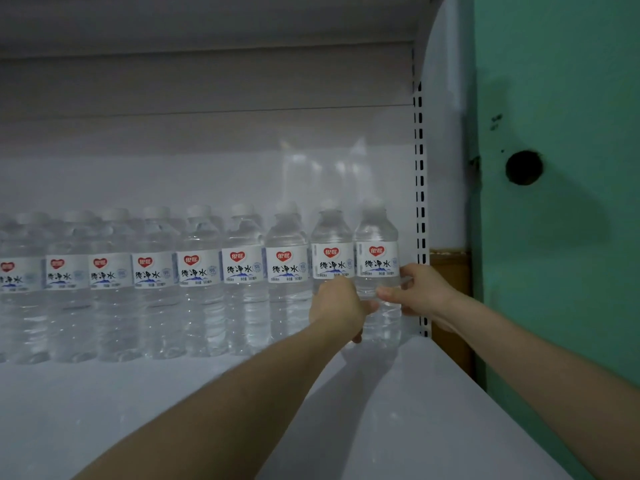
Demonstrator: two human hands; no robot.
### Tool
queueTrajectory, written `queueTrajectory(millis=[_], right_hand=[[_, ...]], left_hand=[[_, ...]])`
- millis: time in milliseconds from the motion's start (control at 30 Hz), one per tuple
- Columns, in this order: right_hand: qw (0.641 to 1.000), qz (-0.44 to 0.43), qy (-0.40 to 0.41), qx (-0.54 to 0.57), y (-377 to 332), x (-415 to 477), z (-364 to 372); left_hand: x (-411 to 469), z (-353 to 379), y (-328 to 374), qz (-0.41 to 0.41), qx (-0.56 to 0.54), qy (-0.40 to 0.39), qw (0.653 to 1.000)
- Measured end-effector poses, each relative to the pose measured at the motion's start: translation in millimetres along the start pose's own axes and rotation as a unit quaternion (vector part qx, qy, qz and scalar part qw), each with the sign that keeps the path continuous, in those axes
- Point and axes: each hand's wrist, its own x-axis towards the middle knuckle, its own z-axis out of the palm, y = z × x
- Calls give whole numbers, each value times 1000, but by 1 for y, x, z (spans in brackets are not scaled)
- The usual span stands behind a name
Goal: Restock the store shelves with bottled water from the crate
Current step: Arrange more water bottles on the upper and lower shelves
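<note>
Bare arms fill the foreground: the left forearm (225, 403) rises from 6 o'clock toward the centre, and the right forearm (540, 362) comes in from 4 o'clock. Both cross the white shelf (86, 417), a smooth, dimly lit deck whose front edge is cut off at the bottom of the view.

Just past the centre, the left hand (337, 306) shows its back to the camera, fingers curled round the left side of the end bottle (376, 233). Its fingertips are mostly hidden, and it covers the lower part of the neighbouring bottle (331, 237). The right hand (427, 292) grips the same end bottle from 3 o'clock, thumb at the label's lower edge and fingers wrapped across the clear body below.

That bottle stands upright on the shelf at the right end of the row of bottles (156, 271). The row runs off toward 9 o'clock, labels forward (red heart mark, dark characters), and the leftmost bottles are blurred and cut by the frame edge. More caps show behind the front row, too hazy to count.

Behind them is a pale back panel (173, 174), and at 12 o'clock the grey underside of the upper shelf (207, 26). A slotted upright (419, 202) stands just right of the end bottle. Beyond it, at 3 o'clock, a green wall (561, 271) bears a dark round hole (523, 167). A brown panel (450, 268) behind the right wrist is too dim to identify
</note>
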Motion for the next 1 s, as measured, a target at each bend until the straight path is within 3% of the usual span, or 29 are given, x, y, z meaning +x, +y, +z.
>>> queueTrajectory(millis=[200, 333, 500, 767, 1000], right_hand=[[999, 48, 8, -16, -14, -18, 1], [997, 54, 41, -31, -22, -33, -5], [997, 1, 75, -37, -49, -63, -3], [994, -110, 15, 10, -105, -142, 43], [982, -144, -89, 83, -133, -221, 115]], left_hand=[[-22, -10, 16, -44, -18, -37, 998], [-37, -19, 20, -2, -38, -15, 999], [-64, -45, 17, 40, -98, 33, 994], [-141, -91, -2, 51, -335, 76, 938], [-240, -133, -70, 16, -340, 130, 931]])
